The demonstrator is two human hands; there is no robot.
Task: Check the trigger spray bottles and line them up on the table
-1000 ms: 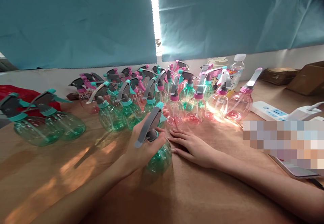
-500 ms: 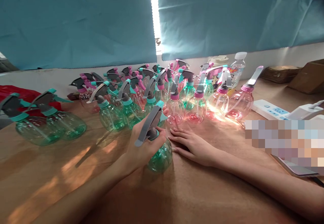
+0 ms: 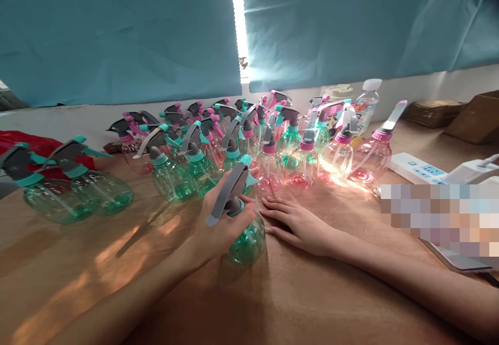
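My left hand (image 3: 220, 223) is wrapped round the neck of a green spray bottle (image 3: 246, 246) with a grey and turquoise trigger head. The bottle stands upright or slightly tilted on the brown table (image 3: 187, 308); the hand covers part of its upper body. To its right, my right hand (image 3: 302, 225) lies flat on the tabletop with its fingers stretched toward the green bottle, holding nothing. Just beyond the fingertips is a pink spray bottle (image 3: 270, 171) with a grey trigger head, and another pink spray bottle (image 3: 302, 169) stands beside it.
Several green and pink spray bottles crowd the back of the table. Two green bottles (image 3: 105, 194) stand apart at the left, near a red bag (image 3: 35, 147). Behind at right are a clear drink bottle (image 3: 366, 106), a white power strip (image 3: 415, 168) and a cardboard box (image 3: 473, 119).
Hardly anything differs. Both hands and the green spray bottle stay in place, while the view shifts very slightly.
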